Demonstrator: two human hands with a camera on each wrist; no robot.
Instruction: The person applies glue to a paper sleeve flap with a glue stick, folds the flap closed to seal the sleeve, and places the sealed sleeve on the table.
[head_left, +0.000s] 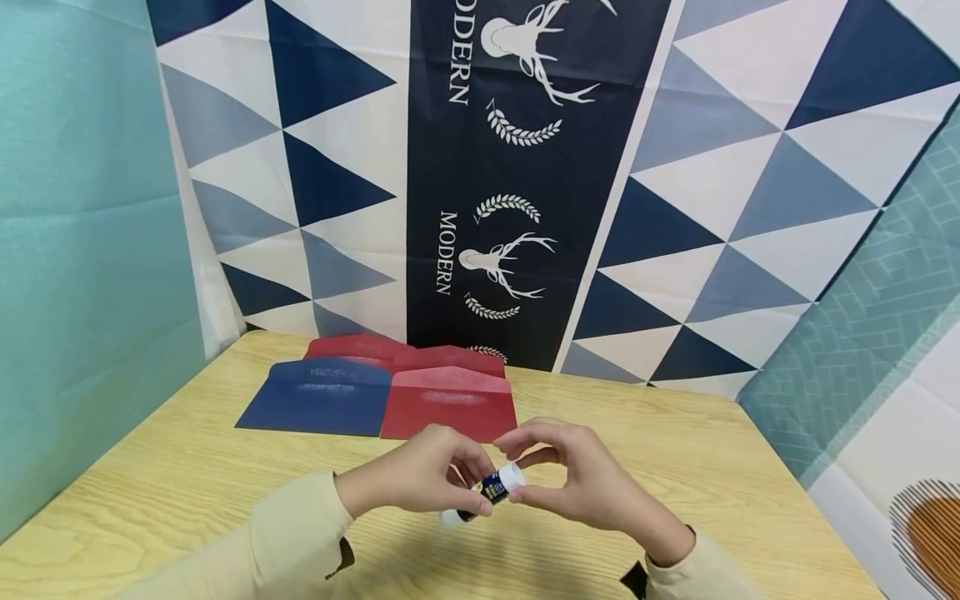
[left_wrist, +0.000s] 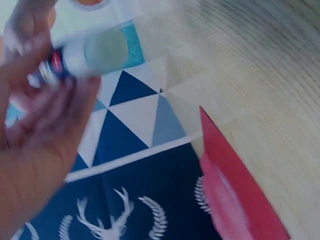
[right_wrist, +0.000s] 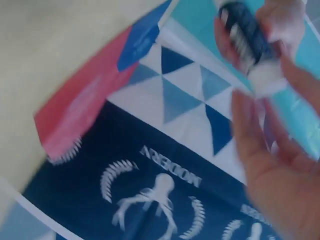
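Note:
A glue stick [head_left: 495, 486] with a dark label and white ends tilts above the table between both hands. My left hand [head_left: 427, 471] grips it around its labelled body, thumb in front and fingers behind. At the upper white end, my right hand [head_left: 577, 467] curves its thumb and fingers around the tip, with the index finger lifted above. The left wrist view has the stick's other pale end [left_wrist: 107, 50], blurred, pointing outward. In the right wrist view, the white end [right_wrist: 267, 79] lies between the right thumb and fingers.
Beyond the hands, a blue envelope [head_left: 315, 404] and a red envelope [head_left: 450, 412] lie side by side, flaps open with whitish smears. Two more red envelopes [head_left: 360, 346] lie behind them. Patterned cloth [head_left: 517, 167] hangs behind the wooden table [head_left: 637, 467]; a teal cloth [head_left: 90, 250] hangs left.

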